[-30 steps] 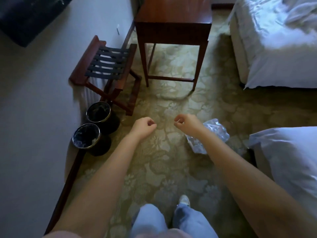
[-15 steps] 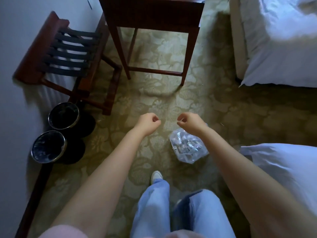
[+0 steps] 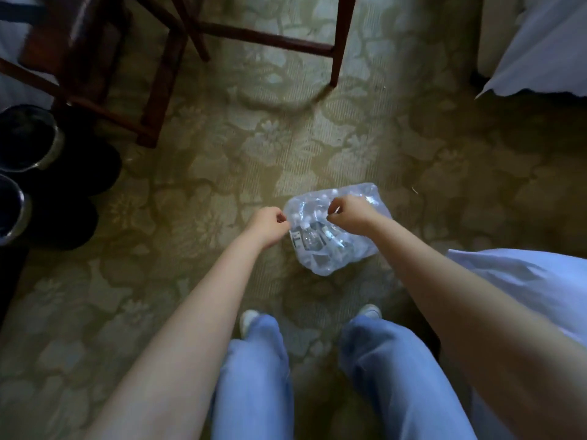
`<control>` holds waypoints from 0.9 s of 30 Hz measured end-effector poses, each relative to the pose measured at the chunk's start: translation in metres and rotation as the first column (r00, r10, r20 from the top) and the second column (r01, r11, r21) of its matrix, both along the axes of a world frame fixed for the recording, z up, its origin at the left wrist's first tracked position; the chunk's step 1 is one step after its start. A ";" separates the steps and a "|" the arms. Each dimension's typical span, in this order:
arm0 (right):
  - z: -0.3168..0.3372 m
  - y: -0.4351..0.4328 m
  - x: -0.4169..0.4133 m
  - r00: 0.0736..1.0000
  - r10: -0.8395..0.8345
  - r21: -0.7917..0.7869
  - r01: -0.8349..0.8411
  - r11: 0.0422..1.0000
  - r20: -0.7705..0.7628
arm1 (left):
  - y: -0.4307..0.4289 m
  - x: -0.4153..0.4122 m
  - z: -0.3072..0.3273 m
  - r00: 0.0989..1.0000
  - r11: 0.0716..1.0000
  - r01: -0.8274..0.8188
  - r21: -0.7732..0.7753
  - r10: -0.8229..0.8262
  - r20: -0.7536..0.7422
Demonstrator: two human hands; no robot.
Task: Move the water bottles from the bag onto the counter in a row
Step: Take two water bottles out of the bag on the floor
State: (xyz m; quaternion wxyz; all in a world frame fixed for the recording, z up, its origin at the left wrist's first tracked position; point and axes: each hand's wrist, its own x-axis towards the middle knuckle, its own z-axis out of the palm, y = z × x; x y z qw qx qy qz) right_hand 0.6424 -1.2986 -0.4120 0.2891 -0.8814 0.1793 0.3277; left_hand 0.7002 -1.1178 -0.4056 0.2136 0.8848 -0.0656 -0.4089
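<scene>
While you stand over the patterned carpet [image 3: 260,147], your left hand [image 3: 266,225] is curled into a loose fist at the left edge of the clear plastic bag [image 3: 333,236]. Your right hand [image 3: 347,212] hangs above the bag, fingers pinched together (perhaps on a fold of plastic, the blur hides it). The water bottles [image 3: 313,239] lie inside the bag, on the floor ahead of your shoes.

2 black bins [image 3: 28,173] left; wooden table legs [image 3: 338,42]; patterned carpet [image 3: 254,147].
</scene>
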 end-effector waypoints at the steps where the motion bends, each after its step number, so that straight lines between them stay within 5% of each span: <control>1: -0.016 -0.004 -0.003 1.000 0.008 -0.006 -0.008 1.000 -0.004 | -0.004 -0.004 -0.018 1.000 1.000 0.020 0.006 -0.020 -0.010; 5: -0.105 -0.008 -0.011 1.000 0.025 0.012 -0.025 1.000 -0.019 | -0.020 -0.015 -0.113 0.994 0.993 0.111 0.036 -0.111 -0.017; 13: -0.260 -0.006 0.000 0.906 0.419 -0.127 -0.422 0.897 -0.052 | -0.037 0.004 -0.265 0.960 0.960 0.280 0.008 -0.280 -0.002; 21: -0.285 -0.063 0.029 0.925 0.380 -0.364 -0.362 0.858 -0.025 | -0.065 0.048 -0.298 0.934 0.947 0.307 -0.089 -0.282 0.220; 24: -0.277 -0.049 0.027 0.924 0.376 -0.276 -0.343 0.898 0.074 | -0.067 0.041 -0.297 0.932 0.929 0.347 -0.132 -0.356 -0.059; 27: -0.274 -0.018 0.018 0.904 0.416 0.004 -0.418 0.908 -0.095 | -0.065 0.031 -0.297 0.814 0.862 0.507 -0.008 -0.482 -0.323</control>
